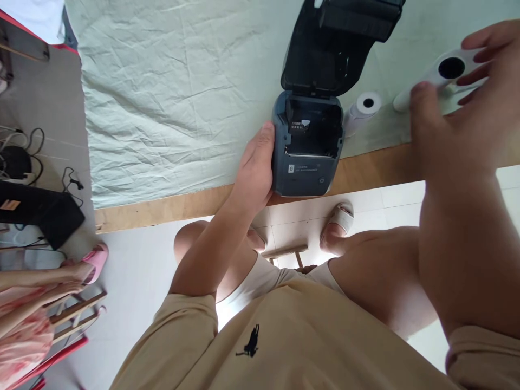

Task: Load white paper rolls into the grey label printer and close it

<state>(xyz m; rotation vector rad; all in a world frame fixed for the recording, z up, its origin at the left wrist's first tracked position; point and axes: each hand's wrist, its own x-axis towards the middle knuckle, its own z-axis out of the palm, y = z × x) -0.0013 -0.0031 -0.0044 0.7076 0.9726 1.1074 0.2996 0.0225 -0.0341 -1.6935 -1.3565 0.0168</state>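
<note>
Right hand (pixel 467 116) is blurred and partly cropped by the right edge; the large roll (pixel 428 79) is partly covered by it, and whether the roll is gripped cannot be told. The lid (pixel 320 59) is cut by the top edge, the printer's (pixel 306 179) lettering is too small to be read, and the small roll (pixel 359 112) is partly masked by the casing. Another person (pixel 24 333) is cut off by the left edge.

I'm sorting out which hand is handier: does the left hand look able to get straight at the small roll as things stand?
Probably not straight: the left hand is against the printer's left side, and the printer stands between it and the small roll.
</note>
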